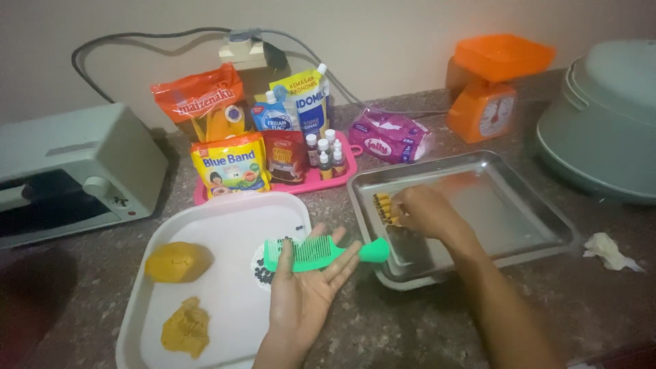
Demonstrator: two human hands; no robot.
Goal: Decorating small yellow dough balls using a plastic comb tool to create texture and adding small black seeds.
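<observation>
The left hand (307, 290) lies open, palm up, above the right edge of the white tray (225, 215). A green comb (321, 251) rests flat across its fingers, teeth pointing away from the person, and the handle sticks out to the right, over the gap between the two trays. The fingers are straight and do not close on the comb.

The right hand (424, 212) is inside the metal tray (512, 171), near its left edge. Its fingers are bent down on a small yellow ribbed piece of dough (383, 208) that lies on the tray floor. I cannot tell if the fingers pinch the piece or only press it.

On the white tray, a round yellow dough ball (178, 262) sits at the left edge, and a rougher dough lump (186, 328) is near the front left corner. Small dark beads (263, 273) lie near the right edge, just beside the left hand.

At the back of the counter (383, 328), a pink tray (335, 179) carries food packets and small bottles (324, 154). A toaster oven (68, 171) stands at the left edge, an orange scale (488, 89) at the back right, and a crumpled tissue (608, 249) lies to the right of the metal tray.
</observation>
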